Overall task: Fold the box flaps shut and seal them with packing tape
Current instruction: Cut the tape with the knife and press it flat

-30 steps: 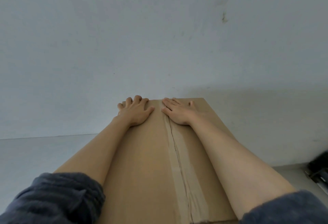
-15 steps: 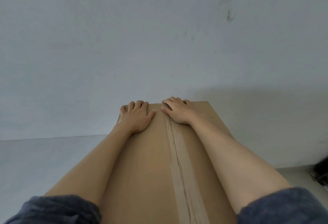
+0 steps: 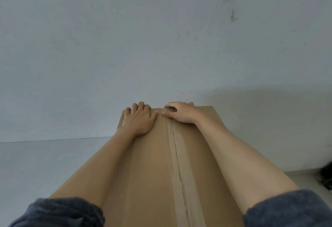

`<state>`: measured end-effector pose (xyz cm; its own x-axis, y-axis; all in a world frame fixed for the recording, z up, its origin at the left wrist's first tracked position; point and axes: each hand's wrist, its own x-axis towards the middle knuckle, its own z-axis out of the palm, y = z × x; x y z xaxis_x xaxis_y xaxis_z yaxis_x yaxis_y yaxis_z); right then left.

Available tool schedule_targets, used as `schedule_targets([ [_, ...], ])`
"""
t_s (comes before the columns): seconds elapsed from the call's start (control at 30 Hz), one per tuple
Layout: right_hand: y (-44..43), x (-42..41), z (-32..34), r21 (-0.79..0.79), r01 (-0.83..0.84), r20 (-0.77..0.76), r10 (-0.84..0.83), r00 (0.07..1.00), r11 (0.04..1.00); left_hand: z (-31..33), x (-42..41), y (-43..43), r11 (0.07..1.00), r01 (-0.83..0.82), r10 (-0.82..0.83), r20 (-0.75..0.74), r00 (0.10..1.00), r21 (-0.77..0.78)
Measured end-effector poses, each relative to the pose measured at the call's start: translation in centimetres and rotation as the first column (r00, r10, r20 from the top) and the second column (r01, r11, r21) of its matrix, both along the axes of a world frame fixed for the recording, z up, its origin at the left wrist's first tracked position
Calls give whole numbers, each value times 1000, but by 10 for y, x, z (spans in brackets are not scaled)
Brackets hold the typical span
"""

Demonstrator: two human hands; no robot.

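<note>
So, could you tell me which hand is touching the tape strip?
The right hand: its thumb rests on the tan tape strip; the left hand lies flat beside it.

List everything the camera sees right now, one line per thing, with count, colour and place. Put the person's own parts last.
cardboard box: one, brown, centre foreground, reaching away to the wall, flaps folded shut
packing tape: one strip, tan, along the centre seam of the box top
wall: one, pale grey-blue, fills the upper half; small dark marks at upper right
floor: pale grey, left of the box
dark object: one, black, right edge; too cropped to identify
sleeves: two, dark blue-grey, bottom corners
left hand: one, flat on the far end of the box, left of the tape
right hand: one, at the far edge by the tape end, fingers curled over the edge
</note>
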<state>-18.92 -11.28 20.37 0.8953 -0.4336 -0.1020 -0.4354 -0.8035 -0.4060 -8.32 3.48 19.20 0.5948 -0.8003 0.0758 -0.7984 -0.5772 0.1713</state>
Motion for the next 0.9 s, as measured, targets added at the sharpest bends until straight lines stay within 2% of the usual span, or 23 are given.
schedule_targets([
  [0.33, 3, 5, -8, -93, 61, 86, -54, 995, 994, -2, -3, 0, 1000, -12, 12, 5, 1000, -23],
  [0.73, 15, 2, -9, -204, 219, 83, -206, 975, 954, -3, -6, 3, 1000, -4, 4, 29, 1000, -23],
  [0.9, 19, -13, -5, -138, 109, 96, -96, 991, 984, -4, -7, 4, 999, -3, 4, 32, 999, -34],
])
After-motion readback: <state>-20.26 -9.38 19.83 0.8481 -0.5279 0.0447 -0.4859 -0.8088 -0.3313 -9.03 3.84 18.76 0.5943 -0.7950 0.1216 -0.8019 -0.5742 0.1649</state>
